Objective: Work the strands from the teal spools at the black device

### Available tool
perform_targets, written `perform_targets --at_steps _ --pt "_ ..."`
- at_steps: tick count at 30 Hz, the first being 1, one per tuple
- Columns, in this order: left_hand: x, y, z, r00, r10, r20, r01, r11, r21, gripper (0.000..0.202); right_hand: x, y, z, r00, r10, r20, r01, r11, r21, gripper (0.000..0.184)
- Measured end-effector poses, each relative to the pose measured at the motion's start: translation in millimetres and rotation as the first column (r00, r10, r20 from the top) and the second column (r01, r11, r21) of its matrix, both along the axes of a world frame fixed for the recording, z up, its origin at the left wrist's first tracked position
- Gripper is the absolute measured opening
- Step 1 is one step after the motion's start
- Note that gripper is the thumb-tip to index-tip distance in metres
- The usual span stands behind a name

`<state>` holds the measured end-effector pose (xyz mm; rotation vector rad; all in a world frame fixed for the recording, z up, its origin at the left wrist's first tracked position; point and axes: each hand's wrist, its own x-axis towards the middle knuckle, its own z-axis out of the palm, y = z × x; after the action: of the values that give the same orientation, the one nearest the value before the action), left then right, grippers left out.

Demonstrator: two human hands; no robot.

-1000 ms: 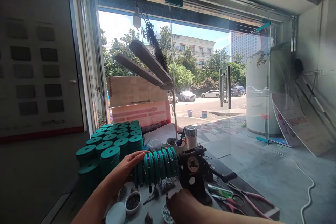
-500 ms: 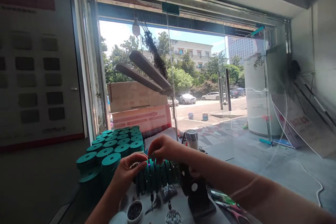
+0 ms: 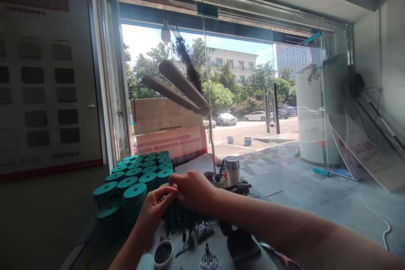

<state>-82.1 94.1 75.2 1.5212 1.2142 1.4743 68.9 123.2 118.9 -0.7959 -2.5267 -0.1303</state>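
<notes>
My left hand (image 3: 158, 202) is pinched closed above the left end of a row of dark green discs (image 3: 179, 218) on a stand. My right hand (image 3: 193, 190) meets it there, its fingers bent and closed against the left fingertips. Whatever lies between the fingers is too small or hidden to make out. Below the discs are a white cup of dark bits (image 3: 162, 253), a dish of shiny small pieces (image 3: 209, 261) and a small heap of glittering pieces (image 3: 202, 232). A black stand (image 3: 242, 244) supports the discs' right side, partly covered by my right arm.
Several green spools (image 3: 134, 192) are packed at the left. A two-armed lamp (image 3: 183, 88) rises behind the work. A metal can (image 3: 232, 168) stands beyond my right wrist. Further back are cardboard boxes (image 3: 158, 116) and a glass door with a handle (image 3: 272, 109).
My right hand has moved slightly left and down, closer against my left fingers, and now covers more of the green discs. My left hand stays nearly in place.
</notes>
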Motion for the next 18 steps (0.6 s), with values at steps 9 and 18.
perform_targets --at_steps 9,18 --pt "-3 3 -5.6 1.0 -0.018 -0.006 0.018 0.998 0.054 0.038 17 18 -9.0 0.959 0.208 -0.19 -0.224 0.973 -0.065 0.019" --pt "-5 6 -5.6 0.999 -0.034 0.028 0.033 0.999 0.027 0.039 7 21 -17.9 0.937 0.171 -0.306 -0.21 0.973 -0.1 0.011"
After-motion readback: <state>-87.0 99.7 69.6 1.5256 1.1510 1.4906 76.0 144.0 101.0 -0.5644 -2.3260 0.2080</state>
